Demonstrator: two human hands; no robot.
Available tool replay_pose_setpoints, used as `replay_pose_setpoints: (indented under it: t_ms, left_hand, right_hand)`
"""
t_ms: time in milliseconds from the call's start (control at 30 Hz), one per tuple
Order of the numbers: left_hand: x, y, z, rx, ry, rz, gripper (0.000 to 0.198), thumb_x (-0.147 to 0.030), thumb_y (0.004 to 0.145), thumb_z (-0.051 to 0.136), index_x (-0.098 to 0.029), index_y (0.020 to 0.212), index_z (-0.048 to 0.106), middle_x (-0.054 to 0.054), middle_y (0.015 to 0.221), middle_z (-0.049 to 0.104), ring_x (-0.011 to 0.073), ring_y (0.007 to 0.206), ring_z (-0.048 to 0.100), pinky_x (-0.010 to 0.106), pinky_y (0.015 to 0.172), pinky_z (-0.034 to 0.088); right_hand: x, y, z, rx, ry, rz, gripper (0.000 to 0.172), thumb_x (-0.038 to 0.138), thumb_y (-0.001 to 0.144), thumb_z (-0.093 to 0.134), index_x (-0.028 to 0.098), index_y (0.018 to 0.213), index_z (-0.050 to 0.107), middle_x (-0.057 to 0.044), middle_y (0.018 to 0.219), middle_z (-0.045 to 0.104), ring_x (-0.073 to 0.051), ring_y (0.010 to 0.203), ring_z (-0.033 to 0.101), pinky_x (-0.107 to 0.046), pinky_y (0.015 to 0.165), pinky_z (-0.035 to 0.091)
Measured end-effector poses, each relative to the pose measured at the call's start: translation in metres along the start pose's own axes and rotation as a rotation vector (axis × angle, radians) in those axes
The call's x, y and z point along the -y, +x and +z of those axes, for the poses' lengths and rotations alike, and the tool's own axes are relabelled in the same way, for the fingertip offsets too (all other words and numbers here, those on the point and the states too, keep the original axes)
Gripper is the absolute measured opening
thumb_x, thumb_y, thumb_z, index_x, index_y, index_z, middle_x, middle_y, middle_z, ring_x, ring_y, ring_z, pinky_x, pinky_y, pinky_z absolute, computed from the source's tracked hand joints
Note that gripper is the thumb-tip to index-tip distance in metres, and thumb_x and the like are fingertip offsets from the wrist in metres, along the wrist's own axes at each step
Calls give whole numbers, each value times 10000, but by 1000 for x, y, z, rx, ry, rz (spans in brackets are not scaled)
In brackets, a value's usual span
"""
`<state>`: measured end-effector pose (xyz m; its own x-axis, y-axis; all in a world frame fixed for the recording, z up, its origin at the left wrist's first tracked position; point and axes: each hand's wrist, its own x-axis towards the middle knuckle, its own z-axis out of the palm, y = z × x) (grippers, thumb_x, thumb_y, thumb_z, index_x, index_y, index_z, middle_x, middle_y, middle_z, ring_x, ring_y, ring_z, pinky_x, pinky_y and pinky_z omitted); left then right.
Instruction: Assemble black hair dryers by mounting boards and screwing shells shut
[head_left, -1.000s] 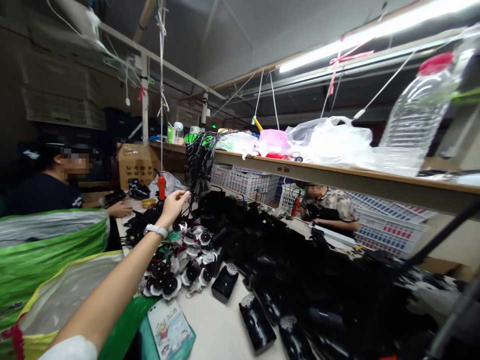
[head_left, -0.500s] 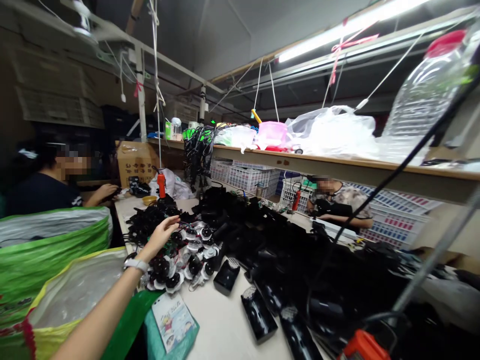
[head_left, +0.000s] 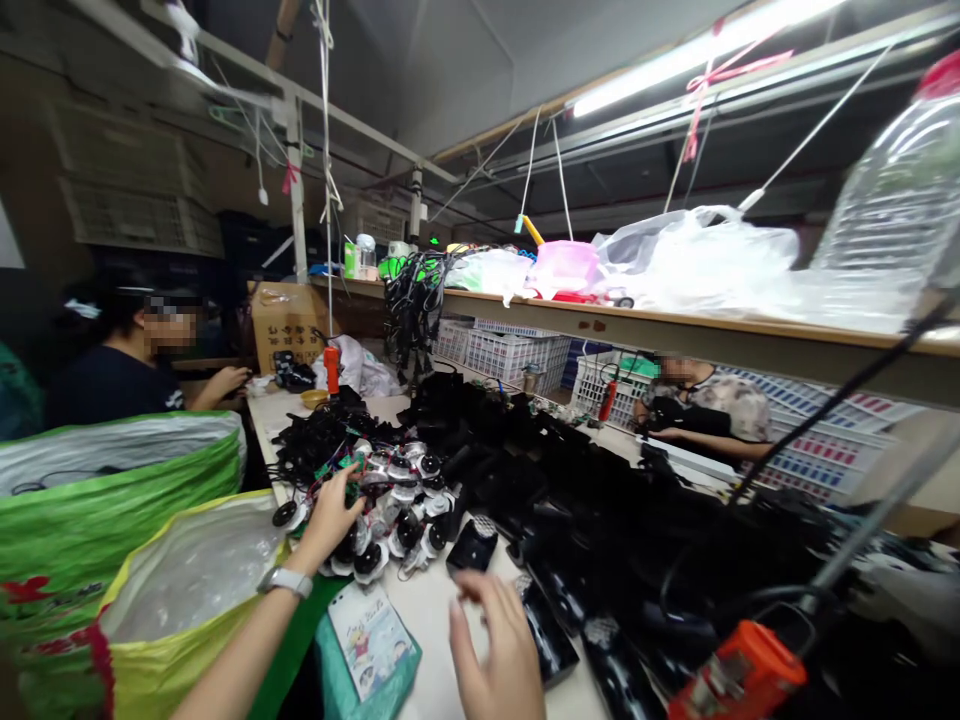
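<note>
My left hand (head_left: pixel 335 512), with a pale watch (head_left: pixel 286 581) on the wrist, reaches to the left side of a heap of small motor units (head_left: pixel 405 500). These have round black parts, white housings and thin wires. Its fingertips touch the heap close to a bit of green circuit board (head_left: pixel 355 464); thumb and forefinger are apart, and I see nothing held. My right hand (head_left: pixel 496 650) is over the front of the table, open, fingers apart and empty. Just beyond it stands a black plastic housing (head_left: pixel 472 545) with a mesh end; another black housing (head_left: pixel 553 640) is partly hidden behind it.
A large pile of black parts (head_left: pixel 525 470) covers the table's middle and right. An orange tool (head_left: pixel 739 672) is at front right. Lined bags (head_left: pixel 187 580) stand at left. A picture-covered pad (head_left: pixel 370 640) lies at the front edge. Two people sit across the table and at left.
My left hand has lowered from above the heap into its left side. My right hand has come into view at the bottom. The view has shifted slightly left.
</note>
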<state>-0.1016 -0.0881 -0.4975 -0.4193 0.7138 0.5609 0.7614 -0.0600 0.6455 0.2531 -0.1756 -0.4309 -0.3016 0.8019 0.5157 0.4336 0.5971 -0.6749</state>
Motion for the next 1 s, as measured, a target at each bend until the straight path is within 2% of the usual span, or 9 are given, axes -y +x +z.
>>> replay_pose_setpoints:
  t_ms: [33,167,267,367,533,633,767,933,1000]
  left_hand:
    - [0,-4,1,-17,-7,2,420,-378,961,668,-179,1322,592,101,1257,661,293,1187,628,554,1028,506]
    - [-1,-14,6,-73,-48,22,391,-373,979,642,-177,1314,593,102,1263,662,285,1180,636,531,1002,530]
    - [0,-14,6,-95,-77,36,387,-379,976,644,-175,1302,598,102,1258,664,292,1201,624,540,1013,521]
    - [2,-13,4,-90,-115,45,407,-392,975,642,-180,1318,590,101,1233,676,290,1178,637,526,979,542]
    - [-1,-12,-7,-48,-209,86,374,-413,993,612,-181,1285,622,104,1229,698,250,1077,695,423,841,607]
    - [-11,-12,-15,-116,-229,102,354,-429,973,635,-180,1223,663,92,1176,718,241,1030,702,471,905,587]
    - [-36,-4,-19,-274,-257,96,335,-418,922,681,-181,1157,667,101,1190,690,301,1223,617,583,1081,476]
    - [-75,11,-13,-255,-392,25,533,-459,925,646,-244,1370,445,162,1381,574,269,1153,686,405,826,637]
    - [-92,13,-12,-202,-417,22,691,-462,881,707,-253,1443,365,174,1439,541,276,1179,677,436,906,616]
  right_hand:
    - [3,32,15,125,-117,-123,216,203,1025,532,234,1186,672,-57,1109,716,-235,1068,656,-417,938,545]
    - [9,131,87,222,-221,-217,447,218,850,778,234,1277,650,-112,1313,678,-348,1273,557,-522,1053,473]
    - [4,159,135,245,-286,-239,551,296,834,831,222,1337,617,-130,1400,625,-368,1341,510,-595,1132,387]
    - [-4,166,157,229,-359,-242,426,328,914,769,179,1290,635,-130,1366,618,-346,1316,533,-605,1124,394]
    - [-14,185,145,313,-401,-357,96,237,998,674,158,1046,700,-51,1099,707,-244,1100,665,-496,1009,531]
    - [-12,203,130,352,-378,-414,91,237,1005,671,153,1024,699,-37,1031,719,-216,996,699,-445,926,581]
    - [2,228,113,332,-315,-495,96,238,1014,657,165,1060,698,-37,1032,717,-205,973,697,-416,896,590]
    - [29,258,81,227,-220,-581,79,205,1007,653,171,1051,709,-28,968,711,-203,939,677,-397,880,566]
    - [44,265,62,155,-172,-604,112,164,1015,618,175,1065,717,-41,966,719,-204,938,663,-367,882,547]
